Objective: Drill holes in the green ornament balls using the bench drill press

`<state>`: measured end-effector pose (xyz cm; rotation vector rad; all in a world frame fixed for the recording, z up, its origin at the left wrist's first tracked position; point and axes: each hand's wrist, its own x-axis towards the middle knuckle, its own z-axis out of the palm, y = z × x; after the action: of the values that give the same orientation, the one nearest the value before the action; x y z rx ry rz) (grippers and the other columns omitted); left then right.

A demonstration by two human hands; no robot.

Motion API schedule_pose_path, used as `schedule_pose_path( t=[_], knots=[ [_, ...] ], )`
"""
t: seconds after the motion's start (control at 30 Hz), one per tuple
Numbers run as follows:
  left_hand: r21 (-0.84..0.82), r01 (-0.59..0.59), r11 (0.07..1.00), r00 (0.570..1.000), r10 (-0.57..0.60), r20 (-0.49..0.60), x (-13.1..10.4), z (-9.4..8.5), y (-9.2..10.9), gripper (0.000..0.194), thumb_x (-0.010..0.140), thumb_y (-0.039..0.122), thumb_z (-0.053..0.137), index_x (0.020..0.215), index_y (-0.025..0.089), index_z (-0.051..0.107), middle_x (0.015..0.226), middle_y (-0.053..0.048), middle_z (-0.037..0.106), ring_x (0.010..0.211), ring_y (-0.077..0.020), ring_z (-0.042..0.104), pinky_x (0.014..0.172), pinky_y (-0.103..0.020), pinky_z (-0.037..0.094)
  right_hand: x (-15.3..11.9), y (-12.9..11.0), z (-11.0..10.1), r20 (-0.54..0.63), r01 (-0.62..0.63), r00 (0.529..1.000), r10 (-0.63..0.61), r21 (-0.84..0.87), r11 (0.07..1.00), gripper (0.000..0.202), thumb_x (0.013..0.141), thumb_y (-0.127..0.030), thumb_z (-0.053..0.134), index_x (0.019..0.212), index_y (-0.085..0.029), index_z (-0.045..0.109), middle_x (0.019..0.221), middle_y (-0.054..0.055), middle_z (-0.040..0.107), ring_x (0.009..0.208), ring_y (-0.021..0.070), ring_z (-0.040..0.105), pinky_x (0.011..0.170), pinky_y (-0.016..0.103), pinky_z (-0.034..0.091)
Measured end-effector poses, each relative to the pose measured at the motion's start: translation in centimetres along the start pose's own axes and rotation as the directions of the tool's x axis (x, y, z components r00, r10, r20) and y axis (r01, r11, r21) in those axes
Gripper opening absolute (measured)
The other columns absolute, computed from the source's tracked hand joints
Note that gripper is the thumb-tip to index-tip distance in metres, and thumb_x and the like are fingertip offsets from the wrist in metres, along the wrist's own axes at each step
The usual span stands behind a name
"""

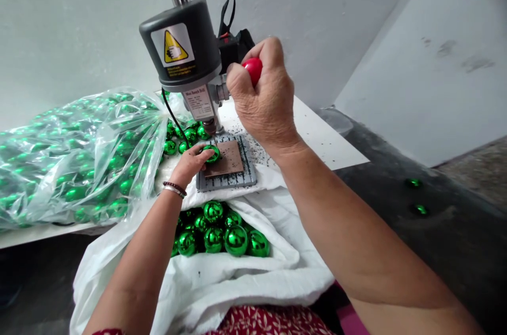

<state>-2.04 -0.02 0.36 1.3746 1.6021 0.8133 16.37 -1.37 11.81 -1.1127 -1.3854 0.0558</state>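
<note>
My left hand grips a shiny green bauble on a brown board, right under the bit of a small bench drill. Whether the bit touches the bauble I cannot tell. Up at the side of the drill, my right hand is wrapped round the red knob of its lever. Beneath the board lies the drill's grey slotted base, sprinkled with dark chips. More green baubles rest in a white cloth at my lap.
To the left, a large clear plastic bag full of green baubles covers the table. Several loose baubles sit behind my left hand. Dark chips litter the white tabletop. Two green baubles lie on the dark floor at right.
</note>
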Motion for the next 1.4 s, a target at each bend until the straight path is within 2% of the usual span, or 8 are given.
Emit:
schedule_pose_path(
  t=[0.2, 0.33, 0.73, 0.93, 1.2, 1.4],
  knots=[
    [0.002, -0.002, 1.000, 1.000, 0.002, 0.006, 0.0, 0.0, 0.1, 0.051, 0.074, 0.042, 0.066, 0.118, 0.017, 0.069, 0.082, 0.000, 0.067, 0.049, -0.0051, 0.041, 0.053, -0.022, 0.040, 0.1, -0.4, -0.1, 0.022, -0.045, 0.999, 0.045, 0.030, 0.999, 0.025, 0.089, -0.039, 0.052, 0.085, -0.021, 0.034, 0.083, 0.000, 0.047, 0.074, 0.0081, 0.048, 0.070, 0.025, 0.042],
    [-0.032, -0.019, 0.999, 1.000, 0.020, 0.016, 0.0, 0.1, 0.1, 0.053, 0.071, 0.041, 0.068, 0.119, 0.017, 0.069, 0.080, 0.001, 0.065, 0.051, -0.0053, 0.041, 0.055, -0.022, 0.039, 0.1, -0.8, -0.3, 0.050, -0.076, 0.996, 0.078, -0.024, 0.997, 0.022, 0.091, -0.037, 0.049, 0.086, -0.020, 0.035, 0.085, 0.000, 0.046, 0.077, 0.0084, 0.049, 0.073, 0.025, 0.042],
    [-0.064, -0.032, 0.997, 0.999, 0.031, -0.010, 0.5, 0.2, -0.4, 0.058, 0.068, 0.043, 0.069, 0.117, 0.012, 0.066, 0.067, 0.003, 0.059, 0.048, -0.0074, 0.045, 0.050, -0.022, 0.036, 0.0, -0.9, -0.5, 0.036, -0.075, 0.996, 0.076, -0.016, 0.997, 0.022, 0.090, -0.036, 0.049, 0.085, -0.020, 0.035, 0.082, 0.000, 0.045, 0.074, 0.0078, 0.048, 0.071, 0.024, 0.042],
    [-0.030, -0.050, 0.998, 0.999, 0.050, 0.009, 0.7, -0.1, -0.5, 0.053, 0.071, 0.043, 0.066, 0.116, 0.016, 0.069, 0.070, 0.002, 0.062, 0.050, -0.0079, 0.047, 0.053, -0.022, 0.038, 0.1, -0.8, -0.4, 0.048, -0.054, 0.997, 0.055, -0.030, 0.998, 0.021, 0.091, -0.038, 0.046, 0.085, -0.021, 0.036, 0.077, -0.001, 0.043, 0.072, 0.0075, 0.047, 0.070, 0.023, 0.039],
    [-0.127, -0.032, 0.991, 0.998, 0.038, 0.045, 1.3, -0.4, -1.8, 0.054, 0.070, 0.041, 0.065, 0.117, 0.018, 0.068, 0.062, 0.004, 0.056, 0.052, -0.0095, 0.050, 0.053, -0.022, 0.042, 1.1, -1.7, -0.9, 0.121, -0.113, 0.985, 0.119, -0.059, 0.992, 0.021, 0.091, -0.035, 0.050, 0.085, -0.021, 0.035, 0.081, 0.000, 0.048, 0.080, 0.0123, 0.055, 0.078, 0.028, 0.044],
    [-0.053, -0.080, 0.995, 0.996, 0.083, 0.046, 0.9, -0.6, -1.4, 0.058, 0.072, 0.043, 0.063, 0.124, 0.016, 0.065, 0.061, 0.004, 0.055, 0.055, -0.0108, 0.051, 0.056, -0.023, 0.042, 1.2, -1.7, -0.9, 0.126, -0.118, 0.985, 0.118, -0.009, 0.993, 0.020, 0.091, -0.036, 0.049, 0.087, -0.022, 0.035, 0.085, 0.000, 0.051, 0.086, 0.0137, 0.057, 0.082, 0.030, 0.047]
  ],
)
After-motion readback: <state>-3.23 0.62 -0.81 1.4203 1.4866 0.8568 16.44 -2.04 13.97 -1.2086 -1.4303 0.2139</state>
